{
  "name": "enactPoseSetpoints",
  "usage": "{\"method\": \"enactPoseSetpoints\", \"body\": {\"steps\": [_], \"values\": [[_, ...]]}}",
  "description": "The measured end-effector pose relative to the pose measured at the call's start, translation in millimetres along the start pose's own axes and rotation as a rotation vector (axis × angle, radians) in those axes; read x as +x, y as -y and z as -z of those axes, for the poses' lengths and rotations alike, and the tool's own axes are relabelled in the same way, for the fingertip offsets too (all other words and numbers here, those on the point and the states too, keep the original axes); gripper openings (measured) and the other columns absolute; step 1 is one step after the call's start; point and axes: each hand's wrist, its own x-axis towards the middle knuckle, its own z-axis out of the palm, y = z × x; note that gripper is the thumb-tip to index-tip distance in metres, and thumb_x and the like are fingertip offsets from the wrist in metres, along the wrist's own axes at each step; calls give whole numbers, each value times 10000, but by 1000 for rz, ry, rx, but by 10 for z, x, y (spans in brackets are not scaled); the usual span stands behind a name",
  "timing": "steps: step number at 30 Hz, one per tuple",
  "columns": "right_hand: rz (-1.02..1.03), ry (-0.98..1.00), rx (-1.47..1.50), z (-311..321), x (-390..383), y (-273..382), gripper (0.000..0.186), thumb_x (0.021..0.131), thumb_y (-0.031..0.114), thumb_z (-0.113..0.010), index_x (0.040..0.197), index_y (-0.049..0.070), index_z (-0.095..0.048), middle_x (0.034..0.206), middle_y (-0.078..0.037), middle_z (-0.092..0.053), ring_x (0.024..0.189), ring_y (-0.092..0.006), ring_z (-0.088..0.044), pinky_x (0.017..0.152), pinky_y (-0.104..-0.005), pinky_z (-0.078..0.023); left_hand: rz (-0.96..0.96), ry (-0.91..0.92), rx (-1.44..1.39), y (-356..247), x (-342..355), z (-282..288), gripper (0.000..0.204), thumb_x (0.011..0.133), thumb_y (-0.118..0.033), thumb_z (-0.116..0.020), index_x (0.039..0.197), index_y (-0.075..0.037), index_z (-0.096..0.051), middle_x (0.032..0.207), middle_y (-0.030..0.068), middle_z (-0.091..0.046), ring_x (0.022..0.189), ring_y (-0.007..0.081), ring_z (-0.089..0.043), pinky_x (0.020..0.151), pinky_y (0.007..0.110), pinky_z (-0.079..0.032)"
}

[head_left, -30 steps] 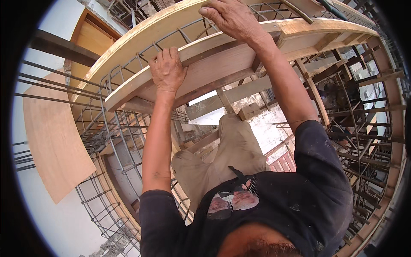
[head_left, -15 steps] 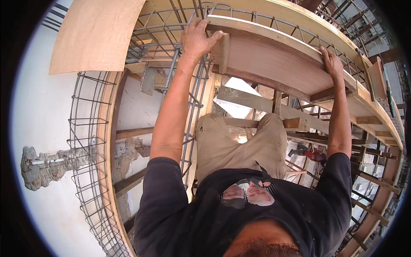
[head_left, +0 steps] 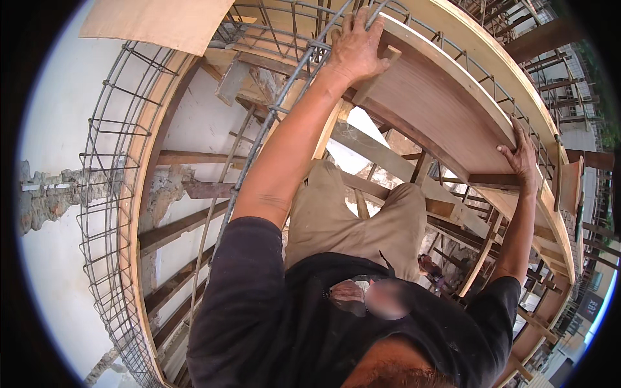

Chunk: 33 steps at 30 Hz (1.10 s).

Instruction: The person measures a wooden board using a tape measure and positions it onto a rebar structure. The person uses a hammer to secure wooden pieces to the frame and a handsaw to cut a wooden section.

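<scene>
A plywood formwork panel framed with wooden battens stands on edge in front of me, along a steel rebar cage. My left hand grips its left end, fingers reaching over the upper corner beside the bars and thumb on the near side by a short batten. At the far right end, my right hand holds the top edge, its fingertips over the rim and its thumb spread along the inner face. Both arms are stretched out. What the fingertips touch behind the panel is hidden.
Another rebar cage runs down the left beside a white wall with a broken strip. A loose plywood sheet lies at upper left. Timber beams cross openings below me, where a person is partly visible.
The view has shifted, so the panel and my left hand appear farther right and more tilted. Both hands remain on the panel; my right thumb now shows on its near face.
</scene>
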Motion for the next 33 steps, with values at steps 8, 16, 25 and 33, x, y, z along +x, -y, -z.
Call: {"method": "enactPoseSetpoints", "body": {"steps": [8,16,25,33], "values": [[-24,37,-165,-28,-97,-126,1053,682,153,-862,1590,268,-341,1135,-143,-611,1042,-379,-634,893,-498,-532,-503,111,268,-403,523,-175,834,729,-298,-830,1482,-276,-473,1406,53,-584,1336,234,-528,1168,561,-336],[75,60,-200,221,-45,-77,1073,692,63,-815,1607,291,-303,1044,-117,-591,960,-355,-641,856,-474,-549,-336,163,175,-363,423,-188,631,654,-291,-856,1246,-246,-643,1170,-3,-675,1164,209,-626,1116,478,-411],[-5,66,-122,274,-53,31,1063,689,144,-874,1592,279,-327,1222,-144,-610,1101,-402,-616,922,-504,-528,-349,41,188,-400,411,-238,611,641,-301,-867,1212,-240,-658,1117,-4,-686,1136,191,-638,1092,444,-447],[18,-276,180,1131,675,425,762,992,730,-325,1534,210,-457,1490,-194,-517,1377,-361,-491,1132,-464,-387,-391,-34,146,-413,418,-269,508,638,-279,-857,1113,-212,-689,1055,15,-703,1064,222,-671,1048,476,-461]]}}
